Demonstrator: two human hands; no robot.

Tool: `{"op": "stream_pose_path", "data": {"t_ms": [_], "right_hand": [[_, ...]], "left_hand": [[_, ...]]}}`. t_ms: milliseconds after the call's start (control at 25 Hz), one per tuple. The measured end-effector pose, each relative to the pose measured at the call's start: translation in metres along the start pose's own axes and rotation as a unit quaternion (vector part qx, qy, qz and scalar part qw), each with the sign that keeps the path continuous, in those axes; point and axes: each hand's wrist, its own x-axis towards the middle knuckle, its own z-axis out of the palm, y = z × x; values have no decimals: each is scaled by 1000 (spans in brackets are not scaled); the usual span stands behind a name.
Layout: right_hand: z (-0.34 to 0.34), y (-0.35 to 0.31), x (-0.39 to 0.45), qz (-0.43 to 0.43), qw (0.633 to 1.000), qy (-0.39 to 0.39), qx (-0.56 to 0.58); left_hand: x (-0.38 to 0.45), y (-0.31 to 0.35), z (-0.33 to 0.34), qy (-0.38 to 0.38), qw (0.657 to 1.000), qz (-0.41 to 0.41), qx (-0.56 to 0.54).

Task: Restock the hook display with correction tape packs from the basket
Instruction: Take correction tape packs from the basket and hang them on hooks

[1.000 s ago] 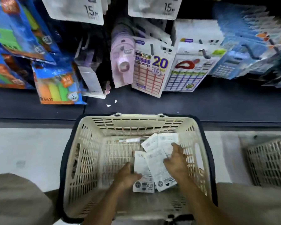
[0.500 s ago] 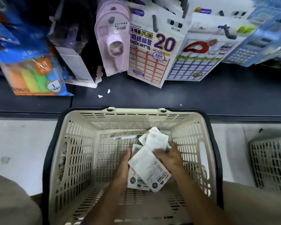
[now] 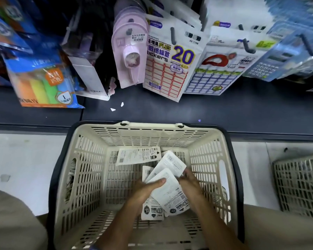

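- A fanned stack of white correction tape packs [image 3: 167,188], backs printed with barcodes, was held inside the cream basket [image 3: 90,159].
- The left hand [image 3: 145,191] and right hand [image 3: 190,184] were each clasped round the stack.
- One pack [image 3: 137,156] was seen lying apart.

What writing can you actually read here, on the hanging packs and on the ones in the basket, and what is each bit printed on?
"PLUS", "stickers", "20": white label-sticker pack with red grid.
"XX-1108": same pack, top right corner.
"1": badge on the blue pack of coloured sticky notes.
"15": round mark on the white correction tape packs held in the cream plastic basket.
Chinese print, barcodes, pink tape dispenser card: too small or blurred.
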Motion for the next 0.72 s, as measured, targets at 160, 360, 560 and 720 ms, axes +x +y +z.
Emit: {"op": "stream_pose_path", "data": {"t_ms": [160,360,560,720], "right_hand": [[-11,-4,-3,31,995,-93,19],[-8,3,0,-19,994,-103,-35],[-6,-2,9,-57,992,-106,33],[-6,-10,11,0,998,38,54]], "left_hand": [[2,-2,3,-24,999,33,23],[4,-3,8,-9,999,51,-6],[11,-3,4,-13,998,62,2],[4,0,1,-27,996,82,28]]}}
